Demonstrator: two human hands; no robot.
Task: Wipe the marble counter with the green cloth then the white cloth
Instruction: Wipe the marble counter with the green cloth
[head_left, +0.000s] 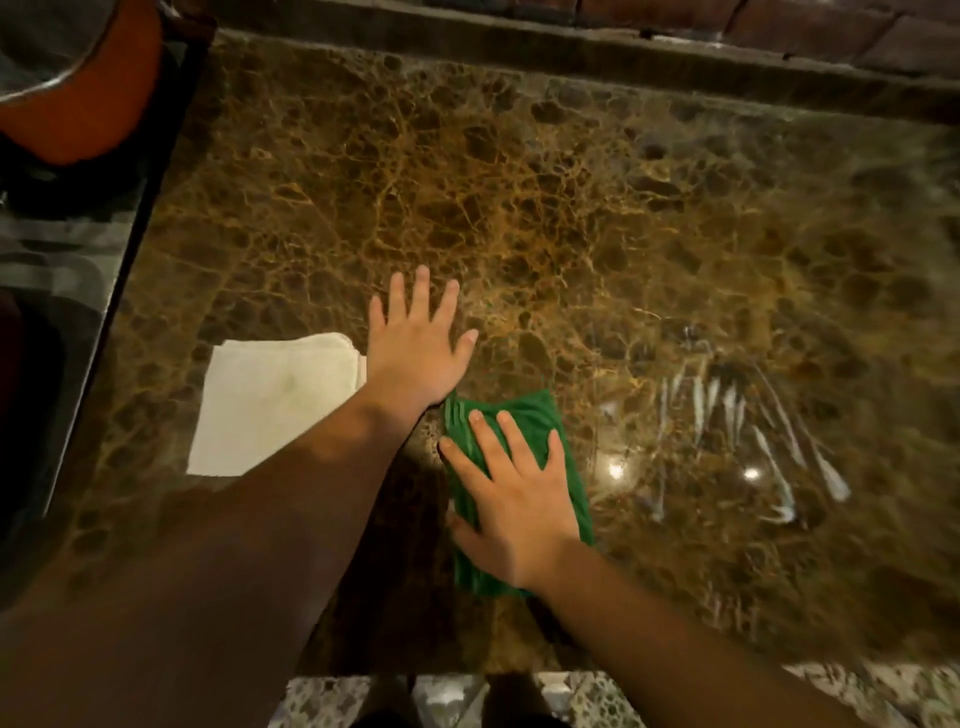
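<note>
A right hand (519, 499) presses flat, fingers (483, 431) spread, on a folded green cloth (540, 415) on the brown marble desk (571, 208); soft and light, it seems to need palm pressure, not pinching. The left hand (415, 353) rests open, fingers splayed on bare stone, the folded white cloth (270, 400) beside its wrist.

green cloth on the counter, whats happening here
A person is wiping a brown marble counter. Their right hand lies flat on the folded green cloth, pressing it to the stone near the front edge. The left hand rests spread and flat on bare marble just beyond it. The white cloth lies folded to the left, with the left forearm crossing its corner; no hand is on it. Pale wet streaks show on the stone to the right of the green cloth.
</note>
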